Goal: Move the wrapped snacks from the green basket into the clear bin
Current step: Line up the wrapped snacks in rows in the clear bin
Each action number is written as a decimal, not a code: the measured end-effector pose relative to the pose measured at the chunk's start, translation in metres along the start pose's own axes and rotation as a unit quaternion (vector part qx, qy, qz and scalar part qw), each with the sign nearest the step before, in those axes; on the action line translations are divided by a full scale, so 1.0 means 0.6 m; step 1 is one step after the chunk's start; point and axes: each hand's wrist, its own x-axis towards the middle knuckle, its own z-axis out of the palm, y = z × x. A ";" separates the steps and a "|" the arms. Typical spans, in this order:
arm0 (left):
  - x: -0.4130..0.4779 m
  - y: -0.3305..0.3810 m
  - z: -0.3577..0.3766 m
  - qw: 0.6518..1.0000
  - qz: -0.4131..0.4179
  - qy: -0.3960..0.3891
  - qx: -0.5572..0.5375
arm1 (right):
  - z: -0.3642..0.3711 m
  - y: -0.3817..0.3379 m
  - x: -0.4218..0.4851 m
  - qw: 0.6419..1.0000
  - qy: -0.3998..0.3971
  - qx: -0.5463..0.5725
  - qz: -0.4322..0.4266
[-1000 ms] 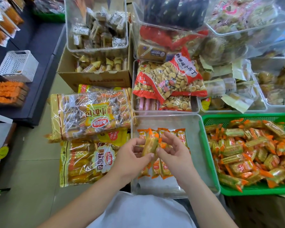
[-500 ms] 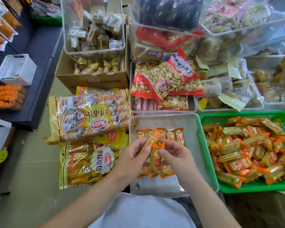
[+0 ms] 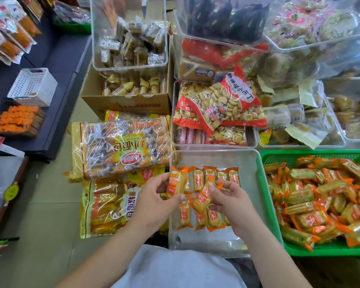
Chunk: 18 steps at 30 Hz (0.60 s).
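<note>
Two snacks held over bin; neither set down yet.

Noted left hand (image 3: 154, 202) pinching a snack (image 3: 175, 182) by its sides above the left edge of the bin (image 3: 216, 159). Noted right hand (image 3: 233, 202) pinching a second snack (image 3: 203, 197) near its crimped end, over rows (image 3: 216, 175) laid on the bin floor. Found a large heap (image 3: 320, 196) in the basket (image 3: 299, 156), touching the bin's right edge. Judged light, crinkly and slick-filmed, with contents probably crumbly. Best gripped across the body or by the crimp, without squeezing.
</note>
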 end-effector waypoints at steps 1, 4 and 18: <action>0.001 0.000 -0.004 1.000 -0.002 0.013 -0.001 | 0.003 0.001 0.013 1.000 -0.006 -0.001 0.013; 0.007 -0.002 -0.019 0.999 -0.024 0.039 0.000 | 0.023 -0.001 0.056 0.999 -0.006 -0.022 0.031; 0.058 -0.017 -0.061 0.999 -0.045 0.008 -0.004 | 0.117 0.020 0.223 0.934 0.070 -0.349 -0.019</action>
